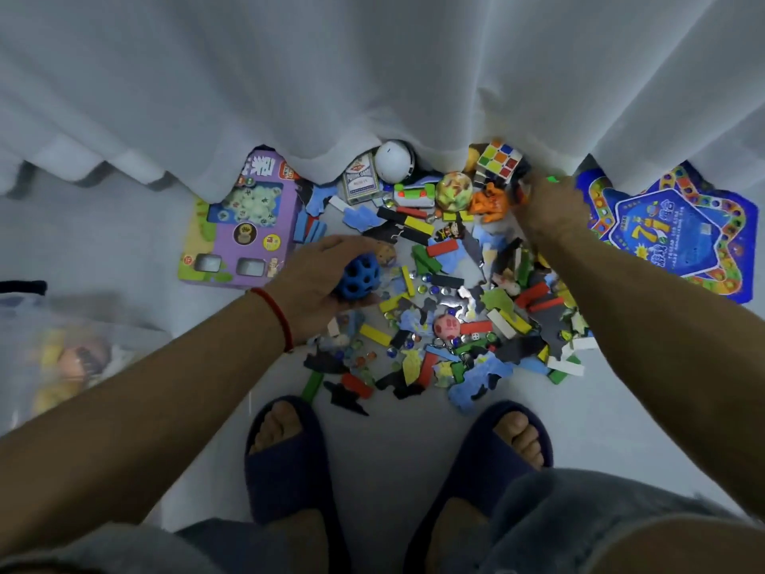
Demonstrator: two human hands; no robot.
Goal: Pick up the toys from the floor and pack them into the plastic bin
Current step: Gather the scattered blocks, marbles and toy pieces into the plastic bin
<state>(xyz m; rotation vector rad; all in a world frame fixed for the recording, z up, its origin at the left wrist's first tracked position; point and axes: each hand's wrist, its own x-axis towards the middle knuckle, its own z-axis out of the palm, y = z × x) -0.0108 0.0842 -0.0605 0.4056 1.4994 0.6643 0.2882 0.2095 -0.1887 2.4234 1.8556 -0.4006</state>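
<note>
Fingers of the left hand (318, 279) curl around a blue ball (358, 275) full of holes, clamped on it just above the left edge of the toy pile (451, 325). Those of the right hand (550, 205) reach into the far side of the pile beside an orange toy (490, 203) and a cube (499, 161); the picture is blurred there, so I cannot tell whether they are apart or closed on anything.

Outward from the hands, the pile spreads across the floor (385, 453) in front of the person's slippers: coloured blocks, torn puzzle pieces, glass marbles, a pink ball (447, 326), a card box (359, 182), a white ball (394, 159). A purple game box (244, 225) lies to the left, a blue game board (679, 238) to the right, both partly under the curtain (372, 76).

At the far left a clear bin (74, 358) shows something yellow inside, so a little seems packed. Judging by the pile, the task is in its early part: nearly everything remains on the floor, and the many small pieces look like the slowest work left.
</note>
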